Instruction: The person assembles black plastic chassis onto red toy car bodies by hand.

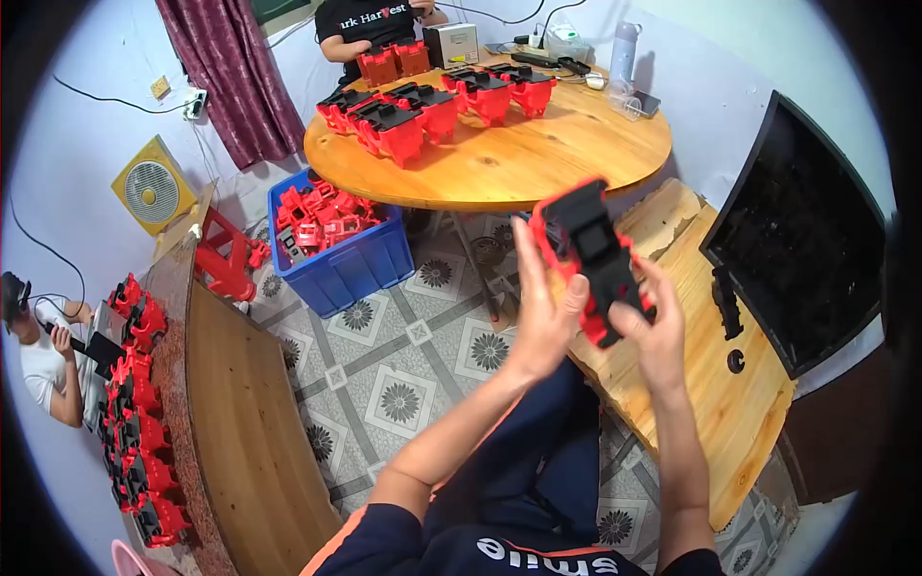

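Above the lap and near the round table's edge, I hold a boxy red-and-black plastic part [597, 252] tilted up in both hands. Its black face, with a raised frame near the middle, is turned toward me, and red shows along its edges. My left hand [549, 331] grips the left side, fingers stretched up along the red wall. My right hand [660, 331] closes on the lower right end, its thumb lying on the black face. The far side of the part is hidden.
Similar red-and-black parts [389, 117] stand on the round wooden table [538, 158], where another person [370, 24] sits. A blue bin [351, 264] holds red pieces. More parts [134, 413] line the left counter, beside another person. On the right, a monitor [812, 230] stands on a low wooden table [715, 413].
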